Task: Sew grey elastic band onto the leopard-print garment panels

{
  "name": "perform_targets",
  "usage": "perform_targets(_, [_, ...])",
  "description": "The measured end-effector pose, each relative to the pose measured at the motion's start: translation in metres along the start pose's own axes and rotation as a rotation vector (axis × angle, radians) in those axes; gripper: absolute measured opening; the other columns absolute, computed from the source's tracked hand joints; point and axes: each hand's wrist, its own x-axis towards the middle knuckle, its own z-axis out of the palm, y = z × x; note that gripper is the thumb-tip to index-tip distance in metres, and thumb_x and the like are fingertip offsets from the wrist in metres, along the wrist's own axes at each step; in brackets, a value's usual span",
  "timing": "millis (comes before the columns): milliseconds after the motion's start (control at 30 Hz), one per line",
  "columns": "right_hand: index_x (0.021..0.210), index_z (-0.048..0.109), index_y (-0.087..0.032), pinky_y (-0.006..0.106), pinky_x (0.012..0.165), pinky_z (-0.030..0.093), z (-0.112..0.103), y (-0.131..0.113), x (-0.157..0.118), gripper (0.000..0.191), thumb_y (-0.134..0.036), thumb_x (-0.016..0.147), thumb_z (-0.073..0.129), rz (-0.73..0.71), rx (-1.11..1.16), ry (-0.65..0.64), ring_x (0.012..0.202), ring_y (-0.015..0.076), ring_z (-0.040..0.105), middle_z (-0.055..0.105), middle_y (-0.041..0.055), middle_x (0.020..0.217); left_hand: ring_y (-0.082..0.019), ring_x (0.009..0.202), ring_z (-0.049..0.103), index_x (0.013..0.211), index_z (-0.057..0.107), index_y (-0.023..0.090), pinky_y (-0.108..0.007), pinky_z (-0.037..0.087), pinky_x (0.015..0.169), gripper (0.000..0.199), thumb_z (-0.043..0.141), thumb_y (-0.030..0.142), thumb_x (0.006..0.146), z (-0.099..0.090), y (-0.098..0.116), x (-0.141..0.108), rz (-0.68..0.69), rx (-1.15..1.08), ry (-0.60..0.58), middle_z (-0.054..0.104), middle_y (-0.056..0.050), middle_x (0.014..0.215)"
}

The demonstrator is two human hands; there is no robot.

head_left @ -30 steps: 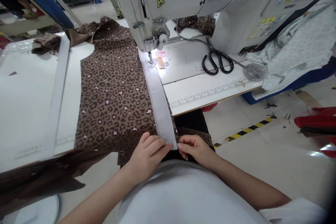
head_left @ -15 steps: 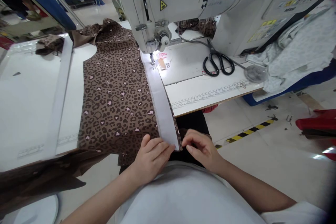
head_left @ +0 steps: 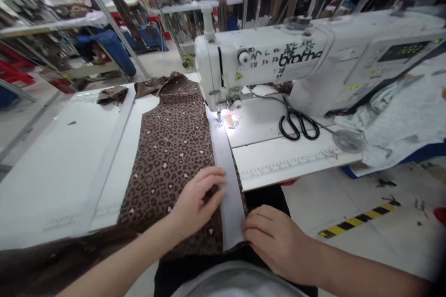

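Brown leopard-print fabric (head_left: 174,148) lies on the white table, its right edge under the needle of the sewing machine (head_left: 258,60). Along that edge runs a pale strip (head_left: 232,209), passing beneath the lit presser foot (head_left: 219,118). My left hand (head_left: 200,199) rests on the fabric beside the strip, its fingers bent and apart from the thumb, holding nothing. Near the strip's lower end, my right hand (head_left: 270,236) has its fingers closed at the fabric's right edge, pinching it.
Black-handled scissors (head_left: 299,125) lie right of the needle, beside a round clear object (head_left: 348,140). A printed ruler (head_left: 289,163) follows the table's front edge. Pale fabric (head_left: 407,125) is heaped at the right. Another long pale strip (head_left: 111,153) lies at the left.
The camera view has tilted up. My left hand has moved up along the strip from its lower end, and my right hand has closed on the fabric's edge.
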Motion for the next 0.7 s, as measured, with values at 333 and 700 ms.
perform_targets(333, [0.08,0.058,-0.012,0.031,0.072,0.045,0.002,0.028,0.034,0.018,0.0,0.078,0.044,0.036,-0.009,-0.001,0.078,0.0168,0.051,0.06,0.007,0.08,-0.023,0.126,0.035,0.124,0.047,0.018,-0.045,0.034,0.105,0.038,0.048,0.026,0.086,-0.027,-0.051,0.042,0.115,0.337,-0.23,0.047,-0.009,0.131])
perform_targets(700, [0.082,0.058,-0.012,0.031,0.071,0.043,-0.007,0.075,0.076,0.018,-0.006,0.083,0.041,0.027,-0.075,0.019,0.078,0.0177,0.052,0.06,0.0072,0.081,-0.02,0.125,0.036,0.117,0.046,0.014,-0.039,0.036,0.105,0.031,0.041,0.012,0.086,-0.022,-0.04,0.047,0.12,0.206,-0.17,0.048,-0.011,0.126])
